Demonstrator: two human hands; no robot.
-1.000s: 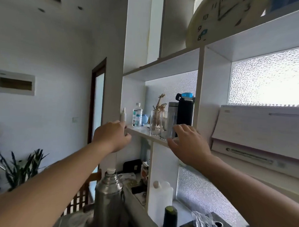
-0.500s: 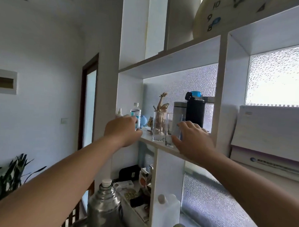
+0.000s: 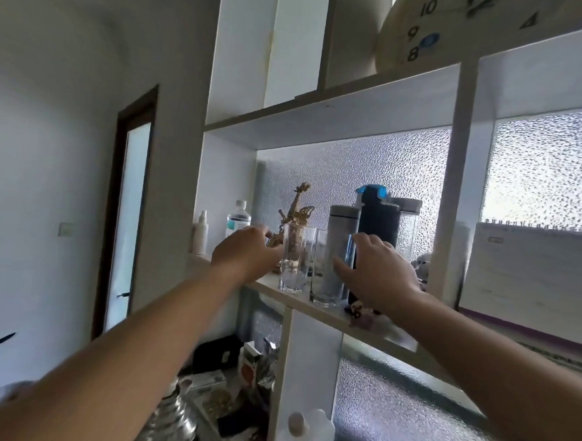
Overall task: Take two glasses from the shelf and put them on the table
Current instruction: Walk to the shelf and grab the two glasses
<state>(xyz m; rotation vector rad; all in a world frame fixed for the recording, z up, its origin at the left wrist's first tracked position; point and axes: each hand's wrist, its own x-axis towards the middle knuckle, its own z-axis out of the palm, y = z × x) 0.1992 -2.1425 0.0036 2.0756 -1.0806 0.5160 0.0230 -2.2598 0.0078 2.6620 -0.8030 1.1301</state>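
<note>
Two tall clear glasses stand side by side near the front edge of the white shelf (image 3: pixel 332 317). The left glass (image 3: pixel 296 257) has my left hand (image 3: pixel 246 253) right beside it, fingers spread and reaching its left side. The right glass (image 3: pixel 327 272) stands just left of my right hand (image 3: pixel 377 274), whose fingers curl open around its right side. Whether either hand touches its glass is unclear. Neither glass is lifted.
Behind the glasses stand a grey flask (image 3: pixel 343 222), a black bottle with a blue lid (image 3: pixel 378 217), a gold ornament (image 3: pixel 296 210), a clear bottle (image 3: pixel 238 218) and a white spray bottle (image 3: pixel 201 233). A clock (image 3: pixel 424 29) sits above. Below are a steel thermos (image 3: pixel 174 418) and clutter.
Both hands have moved inward along the shelf toward the two glasses. The view has come closer and tilted up.
</note>
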